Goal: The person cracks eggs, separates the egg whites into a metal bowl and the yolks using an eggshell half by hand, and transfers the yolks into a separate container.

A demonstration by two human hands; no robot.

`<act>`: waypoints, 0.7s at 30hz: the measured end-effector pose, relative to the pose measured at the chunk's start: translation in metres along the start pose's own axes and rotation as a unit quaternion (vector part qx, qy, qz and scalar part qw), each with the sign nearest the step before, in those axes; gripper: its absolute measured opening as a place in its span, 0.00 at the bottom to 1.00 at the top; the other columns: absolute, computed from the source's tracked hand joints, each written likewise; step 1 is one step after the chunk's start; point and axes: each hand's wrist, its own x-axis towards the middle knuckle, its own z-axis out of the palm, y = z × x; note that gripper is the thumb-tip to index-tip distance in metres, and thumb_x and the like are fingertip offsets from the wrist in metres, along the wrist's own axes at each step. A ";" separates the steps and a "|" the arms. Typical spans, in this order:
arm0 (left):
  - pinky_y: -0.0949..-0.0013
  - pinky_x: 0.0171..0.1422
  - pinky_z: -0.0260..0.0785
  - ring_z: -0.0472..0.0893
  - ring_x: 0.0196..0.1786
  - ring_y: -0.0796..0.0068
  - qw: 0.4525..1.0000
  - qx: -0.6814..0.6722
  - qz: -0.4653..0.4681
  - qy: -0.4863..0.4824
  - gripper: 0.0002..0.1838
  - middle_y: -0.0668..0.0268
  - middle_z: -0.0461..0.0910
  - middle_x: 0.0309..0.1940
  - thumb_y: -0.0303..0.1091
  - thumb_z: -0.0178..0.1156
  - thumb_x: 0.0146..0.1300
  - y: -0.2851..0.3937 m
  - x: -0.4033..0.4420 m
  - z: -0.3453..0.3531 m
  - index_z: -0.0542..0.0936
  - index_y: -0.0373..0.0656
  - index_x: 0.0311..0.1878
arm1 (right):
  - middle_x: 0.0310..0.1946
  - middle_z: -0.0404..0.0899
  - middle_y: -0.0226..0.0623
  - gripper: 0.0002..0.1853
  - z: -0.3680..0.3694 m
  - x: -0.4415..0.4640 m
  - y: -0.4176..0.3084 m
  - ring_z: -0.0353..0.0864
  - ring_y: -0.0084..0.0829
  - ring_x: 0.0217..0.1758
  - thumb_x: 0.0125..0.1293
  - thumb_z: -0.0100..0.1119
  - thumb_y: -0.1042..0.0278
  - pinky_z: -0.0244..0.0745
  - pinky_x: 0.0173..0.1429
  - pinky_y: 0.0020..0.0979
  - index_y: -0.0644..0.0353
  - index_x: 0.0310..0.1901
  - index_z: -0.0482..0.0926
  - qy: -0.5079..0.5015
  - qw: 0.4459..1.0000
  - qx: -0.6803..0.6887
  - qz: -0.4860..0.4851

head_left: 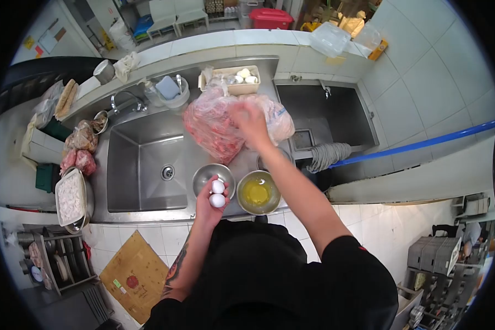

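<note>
My left hand is wrapped round two white eggs, held over the near rim of a steel bowl. Right beside it stands another metal bowl with clear yellowish liquid, which looks like egg, at its bottom. My right hand is stretched forward above a clear plastic bag of pinkish-red minced meat; its fingers are smeared by motion. A second bag with paler contents lies to the right. Behind the bags, a cream tray holds several white eggs.
A deep steel sink with a tap is on the left. At the right are a second basin, a grey mop and its blue handle. A tub of pale food stands at the far left edge.
</note>
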 end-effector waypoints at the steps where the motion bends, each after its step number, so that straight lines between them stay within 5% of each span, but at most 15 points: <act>1: 0.65 0.35 0.80 0.83 0.39 0.68 1.000 -0.001 0.005 0.007 0.20 0.57 0.83 0.48 0.44 0.52 0.79 0.001 -0.004 0.000 0.72 0.48 0.68 | 0.58 0.83 0.41 0.27 -0.003 0.047 0.003 0.83 0.33 0.58 0.76 0.61 0.47 0.79 0.60 0.37 0.61 0.64 0.80 -0.033 0.999 -0.001 0.010; 3: 0.63 0.39 0.81 0.84 0.42 0.66 1.000 0.001 0.008 -0.026 0.21 0.56 0.83 0.50 0.43 0.51 0.79 0.003 -0.004 -0.009 0.72 0.48 0.70 | 0.73 0.68 0.50 0.39 0.006 0.106 -0.016 0.73 0.42 0.72 0.80 0.47 0.36 0.77 0.66 0.42 0.63 0.76 0.66 0.011 0.982 0.130 0.134; 4: 0.62 0.42 0.82 0.85 0.44 0.64 0.999 0.022 0.009 -0.030 0.21 0.55 0.83 0.52 0.42 0.51 0.79 0.006 -0.008 -0.007 0.71 0.48 0.70 | 0.73 0.68 0.50 0.39 0.004 0.122 -0.012 0.73 0.42 0.72 0.80 0.47 0.36 0.77 0.66 0.42 0.63 0.76 0.66 0.013 0.982 0.131 0.133; 6: 0.58 0.48 0.82 0.86 0.52 0.60 0.996 0.055 0.014 -0.064 0.22 0.53 0.83 0.56 0.41 0.50 0.80 0.014 -0.011 -0.011 0.69 0.47 0.72 | 0.82 0.52 0.50 0.45 -0.010 0.138 0.009 0.63 0.49 0.80 0.80 0.39 0.30 0.73 0.71 0.46 0.62 0.81 0.51 0.017 0.964 0.159 0.210; 8: 0.60 0.47 0.82 0.86 0.53 0.60 0.994 0.084 0.013 -0.061 0.23 0.52 0.82 0.57 0.41 0.51 0.80 0.026 -0.012 -0.012 0.68 0.46 0.73 | 0.74 0.67 0.49 0.42 -0.012 0.107 0.030 0.71 0.43 0.74 0.80 0.43 0.32 0.75 0.68 0.45 0.63 0.78 0.61 0.054 0.995 0.082 0.033; 10: 0.61 0.46 0.82 0.86 0.54 0.60 0.993 0.109 0.011 -0.053 0.23 0.52 0.82 0.59 0.40 0.52 0.80 0.037 -0.010 -0.019 0.68 0.45 0.73 | 0.62 0.79 0.42 0.37 -0.013 0.016 0.006 0.80 0.34 0.59 0.80 0.43 0.34 0.77 0.61 0.40 0.62 0.71 0.71 0.016 0.998 -0.054 0.032; 11: 0.64 0.46 0.81 0.87 0.53 0.61 0.983 0.166 0.027 -0.073 0.23 0.52 0.83 0.57 0.39 0.54 0.80 0.041 -0.007 -0.026 0.69 0.42 0.72 | 0.49 0.82 0.32 0.29 -0.002 -0.039 -0.009 0.79 0.24 0.43 0.81 0.50 0.42 0.77 0.51 0.33 0.62 0.65 0.77 -0.004 0.994 -0.083 0.070; 12: 0.66 0.45 0.81 0.88 0.51 0.63 0.969 0.226 0.039 -0.092 0.22 0.53 0.84 0.56 0.39 0.56 0.79 0.044 -0.007 -0.034 0.70 0.39 0.70 | 0.48 0.80 0.29 0.22 0.004 -0.087 0.000 0.78 0.20 0.39 0.77 0.62 0.55 0.76 0.45 0.26 0.58 0.65 0.78 -0.110 0.988 0.065 0.085; 14: 0.69 0.44 0.81 0.88 0.49 0.65 0.950 0.290 0.021 -0.111 0.22 0.54 0.85 0.53 0.39 0.58 0.78 0.049 -0.002 -0.040 0.71 0.37 0.68 | 0.48 0.79 0.28 0.24 0.020 -0.164 -0.011 0.78 0.19 0.39 0.70 0.70 0.68 0.76 0.42 0.24 0.55 0.66 0.79 -0.189 0.977 -0.050 0.085; 21: 0.73 0.37 0.80 0.87 0.38 0.73 0.846 0.468 -0.077 -0.245 0.25 0.57 0.87 0.44 0.48 0.62 0.77 0.023 0.007 -0.015 0.74 0.36 0.62 | 0.48 0.78 0.29 0.23 0.008 -0.255 0.004 0.80 0.21 0.36 0.68 0.70 0.72 0.79 0.43 0.27 0.53 0.65 0.79 -0.062 0.984 -0.165 -0.021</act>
